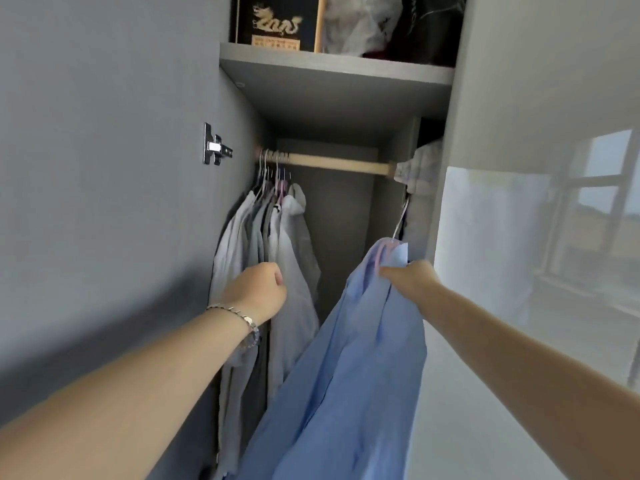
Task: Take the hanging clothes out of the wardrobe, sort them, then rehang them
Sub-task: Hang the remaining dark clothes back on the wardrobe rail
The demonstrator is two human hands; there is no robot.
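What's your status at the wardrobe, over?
Right hand grips blue shirt on its hanger, hook below the rail. Left hand curled at the hung clothes, grip unclear. White garment bunched at rail's right end.

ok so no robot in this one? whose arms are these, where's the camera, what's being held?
No robot: these are a person's bare arms, seen from one wide-angle camera worn on the head, looking into an open wardrobe. The right hand grips a light-blue shirt at its collar; its hanger hook points up toward the right end of the wooden rail, but whether it is on the rail is hidden. The left hand is curled in front of the white and grey garments bunched at the rail's left end; I cannot tell if it holds cloth. The shelf above carries a black box with a gold dragon.
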